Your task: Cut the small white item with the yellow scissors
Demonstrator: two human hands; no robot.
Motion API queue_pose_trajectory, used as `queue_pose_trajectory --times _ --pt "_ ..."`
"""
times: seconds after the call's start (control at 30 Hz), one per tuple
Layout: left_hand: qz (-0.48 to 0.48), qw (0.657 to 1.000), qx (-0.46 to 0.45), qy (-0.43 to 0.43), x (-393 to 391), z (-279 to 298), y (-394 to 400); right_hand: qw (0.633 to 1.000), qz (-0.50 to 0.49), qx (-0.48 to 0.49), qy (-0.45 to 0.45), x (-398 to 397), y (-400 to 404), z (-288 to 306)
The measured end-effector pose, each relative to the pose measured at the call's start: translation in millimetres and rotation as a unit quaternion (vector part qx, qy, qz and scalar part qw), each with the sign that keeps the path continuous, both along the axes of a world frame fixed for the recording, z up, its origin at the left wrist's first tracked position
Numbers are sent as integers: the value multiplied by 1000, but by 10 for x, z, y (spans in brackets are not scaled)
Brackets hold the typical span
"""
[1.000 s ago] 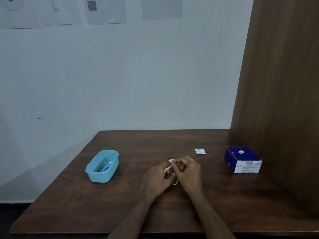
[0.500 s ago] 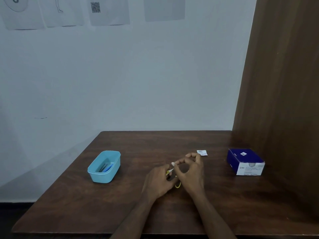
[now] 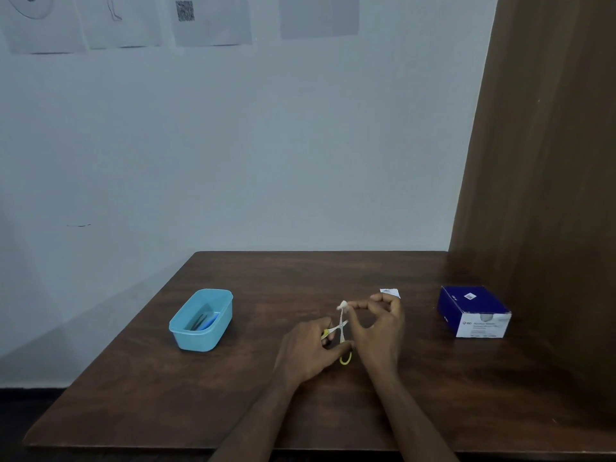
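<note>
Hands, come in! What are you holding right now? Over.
Left hand grips yellow-handled scissors, tips up. Right hand pinches a small white wad at the tips. White packet just behind right hand, nothing blocking.

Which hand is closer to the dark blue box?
Right. The right hand is nearer the dark blue box, on its left; the left hand lies farther left, gripping yellow-handled scissors.

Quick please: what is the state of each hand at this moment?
Left hand: grips the yellow-handled scissors.
Right hand: fingers pinch a small white wad at the scissors' tip.
</note>
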State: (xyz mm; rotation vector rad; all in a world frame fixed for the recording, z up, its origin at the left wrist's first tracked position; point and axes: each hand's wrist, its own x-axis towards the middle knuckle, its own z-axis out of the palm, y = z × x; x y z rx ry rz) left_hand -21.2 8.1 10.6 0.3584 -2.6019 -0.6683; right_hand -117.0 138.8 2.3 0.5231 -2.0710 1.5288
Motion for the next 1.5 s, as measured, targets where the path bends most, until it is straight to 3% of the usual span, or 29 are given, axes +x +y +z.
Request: queue_pose_trajectory --times 0.1,0.27,0.47,0.7,0.93,1.13,1.27,1.37,1.43,1.5 --pt "13 1000 8 4 -9 5 1 999 -1 -32 1 -17 39 -9" --pt "22 999 45 11 -56 -29 -44 997 49 55 -3 10 -25 -61" --pt "-11 993 98 68 -55 -46 -57 990 -36 -71 -117 -146 28 -71" --pt "9 964 213 158 -118 -100 -180 987 31 -69 -140 -100 -1 -56" --pt "-51 958 239 148 -76 -59 -166 989 79 -36 -120 -50 -29 -12" --pt "-49 922 339 180 -27 -31 -142 986 113 -27 -120 -2 -22 11" --pt "-102 917 342 179 -20 -83 -218 984 127 -13 -120 0 -20 -6" --pt "-125 889 399 187 -13 -89 -211 985 131 -10 -112 -11 -25 -13" --pt "-107 869 447 181 -23 -71 -201 985 128 -8 -112 -16 -34 -16" --pt "-79 873 451 170 -54 -60 -224 986 128 -8 -109 -17 -38 -18"
